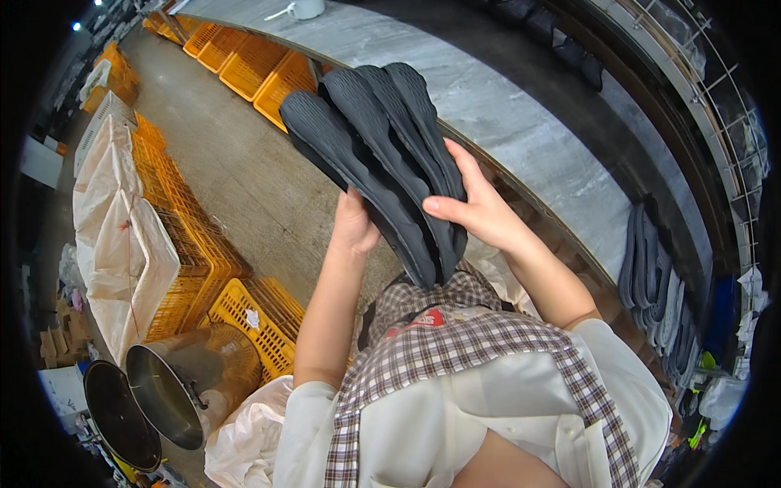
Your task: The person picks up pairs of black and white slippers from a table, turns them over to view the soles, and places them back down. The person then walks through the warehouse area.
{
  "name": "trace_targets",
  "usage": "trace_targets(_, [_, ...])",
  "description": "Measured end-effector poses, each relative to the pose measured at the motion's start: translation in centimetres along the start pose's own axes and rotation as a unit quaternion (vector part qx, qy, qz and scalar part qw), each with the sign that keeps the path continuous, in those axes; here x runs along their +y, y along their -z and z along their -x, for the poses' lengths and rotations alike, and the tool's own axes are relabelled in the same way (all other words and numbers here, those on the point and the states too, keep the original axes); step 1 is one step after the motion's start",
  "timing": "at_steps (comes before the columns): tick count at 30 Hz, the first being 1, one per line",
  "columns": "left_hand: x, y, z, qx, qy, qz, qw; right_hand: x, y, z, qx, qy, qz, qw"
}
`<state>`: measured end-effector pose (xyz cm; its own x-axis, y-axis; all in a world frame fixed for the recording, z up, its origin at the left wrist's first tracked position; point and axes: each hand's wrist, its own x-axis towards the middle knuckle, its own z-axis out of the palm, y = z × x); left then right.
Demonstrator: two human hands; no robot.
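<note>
A bundle of several dark grey shoe soles (pixel 366 138), standing side by side on edge with wavy rims, is held up in front of my chest. My left hand (pixel 355 224) grips the bundle's lower left side, its fingers mostly hidden behind the soles. On the right side, my right hand (pixel 476 199) closes round the same bundle, thumb laid across the near edges. The soles are off the table, tilted with their upper ends away from me.
A long grey-topped work table (pixel 521 138) runs along the right, with a row of similar soles (pixel 651 285) at its near end and a cup (pixel 306 9) at its far end. Yellow crates (pixel 191 236) and a large metal drum (pixel 167 394) stand on the left.
</note>
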<state>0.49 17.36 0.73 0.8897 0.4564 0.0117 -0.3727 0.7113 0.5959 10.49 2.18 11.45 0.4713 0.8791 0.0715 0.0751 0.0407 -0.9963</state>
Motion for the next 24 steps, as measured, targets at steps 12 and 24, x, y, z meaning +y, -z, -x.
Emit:
trace_targets(12, [0.2, -0.9, 0.5, -0.004, -0.034, -0.055, 0.998, 1.1, 0.3, 0.2, -0.006, -0.029, -0.028, 0.999])
trace_targets(24, [0.5, 0.0, 0.4, 0.014, -0.077, -0.282, 0.956, 1.6, 2.7, -0.3, -0.069, -0.04, 0.0, 0.997])
